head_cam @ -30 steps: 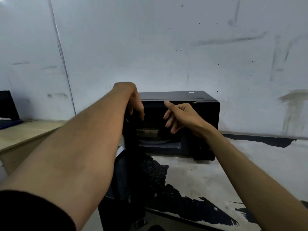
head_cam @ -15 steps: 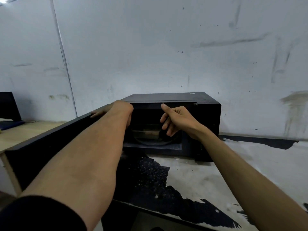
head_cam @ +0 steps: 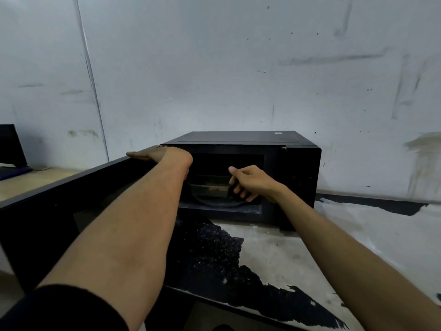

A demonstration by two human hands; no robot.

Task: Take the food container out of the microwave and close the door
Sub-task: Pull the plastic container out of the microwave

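Scuffed white wall behind; worn tabletop (head_cam: 298,249) with black patches where the coating has peeled. Right hand (head_cam: 253,181) is at the cavity mouth, fingers curled loosely, grasping nothing, in front of the right end of the food container (head_cam: 210,186). That container sits inside the microwave (head_cam: 298,177) on the round turntable (head_cam: 214,202), partly hidden by both arms. Left hand (head_cam: 149,155) lies flat, fingers extended, on the top edge of the open door (head_cam: 59,206), which is swung out to the left. Far left, beyond the door: a wooden desk (head_cam: 28,182) with a dark monitor (head_cam: 10,145).
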